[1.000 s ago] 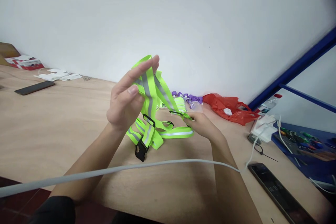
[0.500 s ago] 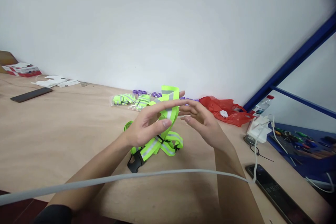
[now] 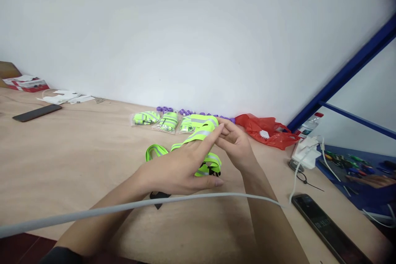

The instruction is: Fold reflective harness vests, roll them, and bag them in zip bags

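Observation:
A neon-yellow reflective strap (image 3: 202,133) with a grey stripe passes over the stretched fingers of my left hand (image 3: 176,169). The thumb of that hand points right, apart from its fingers. At the strap's right-hand bend, my right hand (image 3: 236,144) has its fingers curled together on the band; its fingertips are partly hidden and meet the left fingertips. More of the strap lies on the table beyond and below the left hand, including a loop to the left. A black buckle (image 3: 158,199) shows below the left wrist, partly covered by it.
Bagged reflective straps (image 3: 168,121) and purple rolls (image 3: 163,109) line the wall. A red plastic bag (image 3: 262,130), a bottle (image 3: 311,125) and a phone (image 3: 328,227) are on the right. A white cable (image 3: 139,204) crosses in front of both forearms.
My left hand has turned over, its back now upward, and the strap lies across its fingers. My right hand has closed in on the strap's bend, and the raised strap has come down.

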Motion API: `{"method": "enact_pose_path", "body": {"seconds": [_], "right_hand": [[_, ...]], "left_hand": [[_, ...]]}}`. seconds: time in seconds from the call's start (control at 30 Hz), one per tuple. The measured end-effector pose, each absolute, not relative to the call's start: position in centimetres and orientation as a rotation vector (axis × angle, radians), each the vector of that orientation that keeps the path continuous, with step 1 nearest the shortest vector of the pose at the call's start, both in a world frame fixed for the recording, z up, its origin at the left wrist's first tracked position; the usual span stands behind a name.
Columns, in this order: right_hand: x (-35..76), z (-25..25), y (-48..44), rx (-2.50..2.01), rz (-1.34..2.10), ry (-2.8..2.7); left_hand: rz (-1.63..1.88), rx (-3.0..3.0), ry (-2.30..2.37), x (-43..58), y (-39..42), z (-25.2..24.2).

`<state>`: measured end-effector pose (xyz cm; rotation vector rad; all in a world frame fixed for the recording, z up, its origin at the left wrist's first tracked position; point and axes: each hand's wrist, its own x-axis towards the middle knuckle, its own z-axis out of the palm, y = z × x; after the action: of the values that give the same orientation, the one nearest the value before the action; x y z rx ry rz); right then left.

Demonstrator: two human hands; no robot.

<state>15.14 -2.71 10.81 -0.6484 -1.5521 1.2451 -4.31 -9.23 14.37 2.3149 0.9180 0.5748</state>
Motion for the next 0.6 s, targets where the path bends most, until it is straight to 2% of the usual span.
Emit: {"method": "enact_pose_path", "body": {"seconds": [0.23, 0.47, 0.6], "right_hand": [[15.2, 10.3, -2.6, -0.554, 1.389, -1.368], [15.3, 9.5, -1.5, -0.694, 1.157, -1.255], [15.8, 10.7, -2.5, -0.665, 1.348, -1.219]], "left_hand": [[0.581, 2.324, 0.780, -4.8, -10.1, 15.2], [0.536, 2.421, 0.659, -4.3, -10.8, 15.1], [0.679, 2.274, 0.436, -6.2, -10.4, 16.1]]}}
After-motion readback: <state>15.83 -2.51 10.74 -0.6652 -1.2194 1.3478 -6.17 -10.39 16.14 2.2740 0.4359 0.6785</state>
